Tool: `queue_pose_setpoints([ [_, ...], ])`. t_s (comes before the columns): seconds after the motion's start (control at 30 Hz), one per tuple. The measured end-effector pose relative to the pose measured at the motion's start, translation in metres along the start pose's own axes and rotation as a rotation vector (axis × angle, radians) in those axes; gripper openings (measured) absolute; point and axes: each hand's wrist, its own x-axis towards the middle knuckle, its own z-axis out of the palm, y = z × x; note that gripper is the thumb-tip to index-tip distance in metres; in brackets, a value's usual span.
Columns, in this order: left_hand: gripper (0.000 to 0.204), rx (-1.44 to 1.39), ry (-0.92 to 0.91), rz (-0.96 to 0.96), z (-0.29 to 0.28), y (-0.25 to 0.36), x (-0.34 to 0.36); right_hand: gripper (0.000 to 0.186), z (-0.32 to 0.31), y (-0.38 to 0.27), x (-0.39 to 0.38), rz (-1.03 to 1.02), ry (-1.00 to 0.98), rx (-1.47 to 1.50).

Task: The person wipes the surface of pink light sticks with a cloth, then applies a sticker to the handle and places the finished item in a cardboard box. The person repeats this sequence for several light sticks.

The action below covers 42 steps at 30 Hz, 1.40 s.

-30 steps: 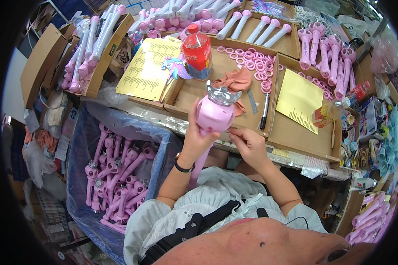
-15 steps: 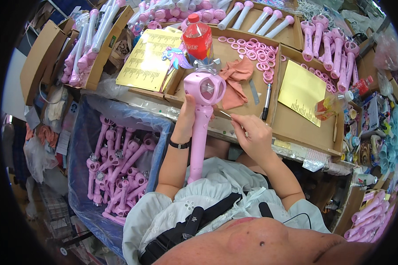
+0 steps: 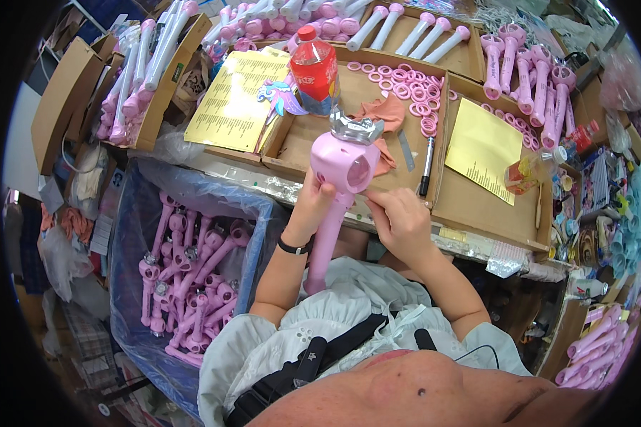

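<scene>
A pink toy wand [image 3: 329, 226] stands nearly upright before me, its lower end against my lap. Its round head has openings in the sides and a silver crown-shaped piece [image 3: 357, 129] on top. My left hand [image 3: 313, 203] is wrapped round the wand just below the head, with the thumb in front. On the other side, my right hand [image 3: 404, 219] is closed in a pinch, fingertips close to the wand's neck. A thin metal tool showed in that pinch earlier; now it is mostly hidden.
At my left, a blue-lined bin [image 3: 267, 213] holds several pink wands. Cardboard trays on the bench carry pink rings [image 3: 413, 89], an orange cloth [image 3: 381, 114], a marker [image 3: 426, 167] and yellow sheets [image 3: 481, 146]. A red-labelled bottle [image 3: 313, 71] stands behind the wand.
The wand has turned and its head has tipped toward me and to the right, bringing the silver crown into fuller view. My right hand has moved slightly, its fingertips now nearer the wand's neck.
</scene>
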Motion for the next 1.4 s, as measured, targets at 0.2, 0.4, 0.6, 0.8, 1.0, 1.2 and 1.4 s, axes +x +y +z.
queue_pose_setpoints([
  [0.2,0.097,0.256,0.02,0.159,0.004,-0.002,-0.014,0.015,-0.006,0.013,-0.009,0.889,-0.29,0.9],
  [0.4,0.101,0.395,0.041,0.231,0.009,0.0,-0.021,0.013,-0.01,0.008,-0.013,0.575,-0.203,0.589],
  [0.6,0.106,0.376,0.076,0.265,0.009,-0.003,-0.024,0.014,-0.01,0.003,-0.019,0.112,-0.163,0.121],
  [0.8,0.112,0.556,0.087,0.475,0.008,-0.005,-0.027,0.017,-0.007,0.008,-0.025,0.819,-0.254,0.971],
  [1.0,0.109,0.533,0.136,0.462,0.009,-0.011,-0.028,0.01,-0.009,0.009,-0.025,0.314,-0.123,0.266],
  [1.2,0.107,0.593,0.194,0.393,0.016,-0.012,-0.033,0.011,-0.007,0.01,-0.026,0.251,-0.08,0.239],
  [1.4,0.107,0.523,0.122,0.372,0.015,-0.011,-0.032,0.016,-0.007,0.013,-0.029,0.832,-0.202,0.95],
])
